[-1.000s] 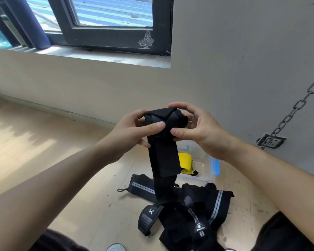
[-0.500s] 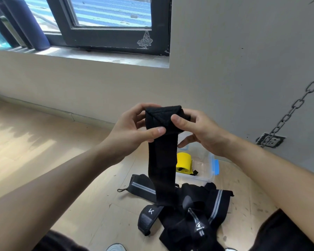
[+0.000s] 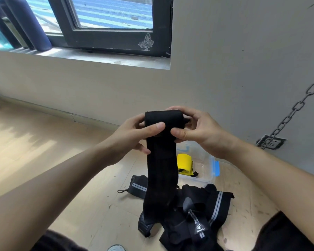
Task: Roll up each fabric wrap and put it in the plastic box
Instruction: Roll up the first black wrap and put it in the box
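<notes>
While one yellow wrap [image 3: 184, 163] sits rolled in the plastic box [image 3: 209, 167] at the floor's wall edge, the left hand [image 3: 134, 136] and right hand [image 3: 201, 134] pinch a black wrap [image 3: 161, 160] in the air, its roll barely begun; a pile of wraps [image 3: 198, 214] waits on the floor

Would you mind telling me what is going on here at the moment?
A person holds a black fabric wrap up in the air. The left hand and right hand pinch its top end, where a roll seems started, and the rest hangs down. On the floor, the clear plastic box holds one yellow roll. A pile of loose black wraps lies in front of it.
</notes>
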A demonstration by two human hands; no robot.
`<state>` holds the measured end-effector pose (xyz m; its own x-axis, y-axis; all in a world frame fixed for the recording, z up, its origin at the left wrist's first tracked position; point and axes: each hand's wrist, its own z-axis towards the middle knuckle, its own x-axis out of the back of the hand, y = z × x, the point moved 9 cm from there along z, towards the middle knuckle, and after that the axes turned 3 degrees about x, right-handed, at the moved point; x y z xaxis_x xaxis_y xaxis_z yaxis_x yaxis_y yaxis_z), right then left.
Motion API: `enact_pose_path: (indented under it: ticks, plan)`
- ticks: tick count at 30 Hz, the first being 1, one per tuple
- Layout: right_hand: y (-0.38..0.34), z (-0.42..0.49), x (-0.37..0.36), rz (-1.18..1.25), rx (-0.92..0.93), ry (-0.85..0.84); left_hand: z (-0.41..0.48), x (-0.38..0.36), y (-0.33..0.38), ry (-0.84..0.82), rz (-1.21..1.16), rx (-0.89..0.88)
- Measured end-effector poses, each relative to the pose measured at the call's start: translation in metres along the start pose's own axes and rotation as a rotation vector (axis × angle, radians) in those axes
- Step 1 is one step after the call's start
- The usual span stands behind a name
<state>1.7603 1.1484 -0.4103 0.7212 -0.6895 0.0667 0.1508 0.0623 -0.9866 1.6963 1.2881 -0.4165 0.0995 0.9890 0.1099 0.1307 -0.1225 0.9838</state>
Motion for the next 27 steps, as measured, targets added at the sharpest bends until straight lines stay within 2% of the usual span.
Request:
enact_pose_path:
  ticks: [4,12,17,24,27]
  plan:
    - [0.001,0.001,-0.001,-0.072,-0.003,-0.053,0.002,0.005,0.0,0.036,-0.014,-0.035]
    - [0.013,-0.003,-0.014,0.02,-0.205,-0.193,0.001,0.005,0.007,0.081,-0.041,-0.121]
    - [0.01,-0.001,-0.005,0.064,-0.131,-0.082,0.002,0.002,0.005,0.068,-0.019,-0.124]
    - [0.007,0.0,0.002,0.061,-0.083,-0.007,0.003,-0.008,-0.01,-0.057,-0.067,0.037]
    - [0.005,-0.003,0.001,0.004,-0.049,-0.012,0.002,-0.006,-0.01,-0.03,-0.102,0.064]
